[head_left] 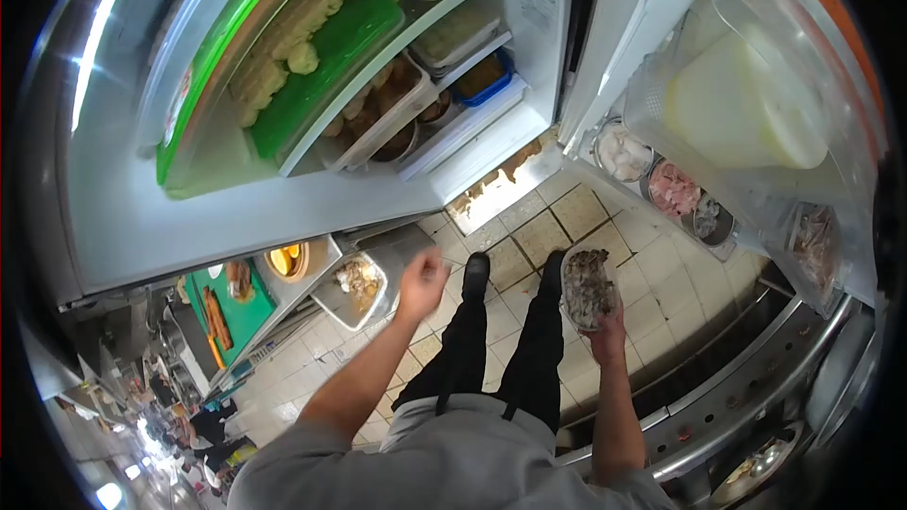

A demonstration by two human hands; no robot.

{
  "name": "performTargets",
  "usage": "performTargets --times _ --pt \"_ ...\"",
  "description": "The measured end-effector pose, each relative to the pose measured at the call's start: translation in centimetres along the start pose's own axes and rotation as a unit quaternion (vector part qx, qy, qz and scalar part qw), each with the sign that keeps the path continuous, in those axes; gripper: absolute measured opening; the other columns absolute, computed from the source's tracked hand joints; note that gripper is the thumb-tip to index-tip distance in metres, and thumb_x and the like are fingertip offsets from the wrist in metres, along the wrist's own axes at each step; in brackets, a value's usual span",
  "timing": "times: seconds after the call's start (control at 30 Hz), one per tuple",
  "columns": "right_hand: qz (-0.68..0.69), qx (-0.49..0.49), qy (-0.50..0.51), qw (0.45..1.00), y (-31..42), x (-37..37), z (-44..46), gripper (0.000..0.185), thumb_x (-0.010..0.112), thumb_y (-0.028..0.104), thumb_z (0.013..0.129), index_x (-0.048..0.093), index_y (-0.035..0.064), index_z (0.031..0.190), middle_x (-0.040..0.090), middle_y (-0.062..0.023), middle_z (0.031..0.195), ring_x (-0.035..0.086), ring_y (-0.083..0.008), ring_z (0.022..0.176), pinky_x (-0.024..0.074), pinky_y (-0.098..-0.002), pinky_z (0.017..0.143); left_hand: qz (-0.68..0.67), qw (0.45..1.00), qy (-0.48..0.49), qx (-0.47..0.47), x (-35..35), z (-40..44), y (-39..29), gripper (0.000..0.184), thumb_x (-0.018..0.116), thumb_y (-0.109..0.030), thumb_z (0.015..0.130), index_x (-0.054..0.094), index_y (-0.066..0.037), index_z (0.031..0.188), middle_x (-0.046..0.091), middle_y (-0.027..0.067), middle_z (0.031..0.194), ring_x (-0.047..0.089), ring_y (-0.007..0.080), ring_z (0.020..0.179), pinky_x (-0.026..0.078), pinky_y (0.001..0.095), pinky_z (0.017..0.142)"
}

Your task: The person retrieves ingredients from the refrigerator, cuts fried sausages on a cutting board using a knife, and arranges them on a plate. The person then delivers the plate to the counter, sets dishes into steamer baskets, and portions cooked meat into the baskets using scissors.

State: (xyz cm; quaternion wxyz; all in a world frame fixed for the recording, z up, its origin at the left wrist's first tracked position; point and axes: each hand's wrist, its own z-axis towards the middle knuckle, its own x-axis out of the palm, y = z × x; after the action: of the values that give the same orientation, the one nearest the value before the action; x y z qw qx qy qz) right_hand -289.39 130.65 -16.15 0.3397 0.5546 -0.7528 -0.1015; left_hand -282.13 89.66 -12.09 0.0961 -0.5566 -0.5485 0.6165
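Note:
My right hand [607, 329] grips the near edge of a clear plastic container [565, 307] filled with greyish-brown food pieces [591, 288], too indistinct to name. The container is held over the tiled floor, in front of my right leg. My left hand [424, 285] hovers in front of my left leg with its fingers curled in and slightly blurred. Nothing shows in it. Nearest to that hand is a white tub [380, 295] holding pale scraps.
An open fridge [359, 203] stands ahead with green trays [331, 76] and food boxes on its shelves. Its door [590, 179] swings out right, carrying metal bowls [624, 153] of food. A steel counter [704, 416] lies right; a green cutting board [255, 321] is left.

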Motion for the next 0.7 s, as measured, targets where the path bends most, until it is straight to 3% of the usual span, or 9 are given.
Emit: performTargets --times 0.13,0.17,0.23,0.3,0.4,0.5,0.53,0.6,0.7 --pt "0.021 -0.021 0.018 0.999 -1.0 -0.5 -0.7 0.083 0.059 0.015 0.085 0.027 0.0158 0.161 0.05 -0.0151 0.149 0.063 -0.0325 0.124 0.0644 -0.044 0.073 -0.055 0.98 -0.152 -0.114 8.3 22.4 0.7 0.068 0.077 -0.037 0.09 0.058 0.006 0.139 0.068 0.0153 0.09 0.062 0.0232 0.081 0.052 0.0372 0.078" --pt "0.021 -0.026 0.016 0.999 -1.0 -0.5 -1.4 0.083 0.059 0.015 0.085 0.027 0.0158 0.161 0.05 -0.0151 0.149 0.063 -0.0325 0.124 0.0644 -0.044 0.073 -0.071 0.971 -0.165 -0.157 9.1 26.3 -0.3 0.07 0.076 -0.039 0.091 0.055 0.002 0.145 0.068 0.0246 0.127 0.066 0.0332 0.115 0.05 0.0401 0.098" --pt "0.027 -0.014 0.023 0.999 -1.0 -0.5 -2.8 0.088 0.065 0.022 0.082 0.025 0.0149 0.161 0.048 -0.0138 0.15 0.057 -0.0337 0.131 0.0581 -0.0492 0.093 0.063 0.97 -0.171 -0.158 11.4 33.8 3.2 0.062 0.065 -0.037 0.098 0.051 -0.007 0.151 0.064 0.0261 0.136 0.063 0.0395 0.125 0.048 0.0428 0.104" --pt "0.034 -0.031 0.02 0.999 -1.6 -1.1 -3.9 0.092 0.067 0.022 0.081 0.024 0.0125 0.161 0.047 -0.0141 0.152 0.056 -0.0339 0.133 0.0554 -0.0495 0.099 0.341 0.918 0.065 -0.192 10.6 36.2 -1.3 0.047 0.053 -0.035 0.104 0.057 -0.015 0.146 0.061 0.0229 0.141 0.06 0.0388 0.128 0.046 0.0431 0.107" --pt "0.042 -0.059 -0.003 0.997 -2.3 -1.9 -5.6 0.097 0.07 0.024 0.08 0.021 0.0087 0.163 0.046 -0.0147 0.153 0.052 -0.0344 0.137 0.0499 -0.0496 0.108 0.335 0.938 -0.084 -0.03 10.8 39.2 1.5 0.044 0.051 -0.034 0.102 0.062 -0.014 0.139 0.061 0.0199 0.144 0.058 0.0355 0.135 0.048 0.042 0.106" --pt "0.073 -0.066 -0.027 0.995 -3.1 -3.4 -6.8 0.093 0.07 0.017 0.077 0.029 0.0084 0.16 0.046 -0.0159 0.153 0.048 -0.0354 0.14 0.0409 -0.0515 0.117 0.346 0.926 -0.097 -0.114 11.7 42.8 6.7 0.045 0.049 -0.038 0.103 0.059 -0.015 0.141 0.052 0.0117 0.156 0.052 0.0312 0.141 0.044 0.0462 0.11" --pt "0.069 -0.056 -0.028 0.996 -3.4 -3.7 -7.2 0.095 0.07 0.02 0.078 0.025 0.011 0.162 0.045 -0.0156 0.153 0.049 -0.0355 0.14 0.0442 -0.0519 0.114 0.118 0.978 -0.132 -0.114 12.5 44.7 10.5 0.046 0.05 -0.039 0.103 0.057 -0.017 0.143 0.051 0.0089 0.157 0.05 0.0294 0.142 0.042 0.0469 0.112" --pt "0.067 -0.047 -0.029 0.996 -3.6 -3.7 -7.7 0.098 0.07 0.023 0.079 0.021 0.0135 0.164 0.045 -0.0152 0.154 0.05 -0.0355 0.139 0.0475 -0.0522 0.111 -0.43 0.874 -0.22 -0.055 13.9 48.1 17.4 0.048 0.051 -0.039 0.104 0.052 -0.021 0.148 0.048 0.0032 0.159 0.045 0.0257 0.144 0.038 0.0483 0.115" --pt "0.073 -0.017 -0.011 0.997 -2.9 -2.4 -6.8 0.098 0.069 0.022 0.079 0.021 0.016 0.165 0.044 -0.0156 0.156 0.049 -0.0367 0.14 0.0474 -0.053 0.111 -0.47 0.806 -0.231 -0.276 12.3 38.7 6.2 0.072 0.065 -0.041 0.097 0.039 -0.017 0.159 0.044 0.003 0.16 0.041 0.021 0.147 0.028 0.0545 0.122"
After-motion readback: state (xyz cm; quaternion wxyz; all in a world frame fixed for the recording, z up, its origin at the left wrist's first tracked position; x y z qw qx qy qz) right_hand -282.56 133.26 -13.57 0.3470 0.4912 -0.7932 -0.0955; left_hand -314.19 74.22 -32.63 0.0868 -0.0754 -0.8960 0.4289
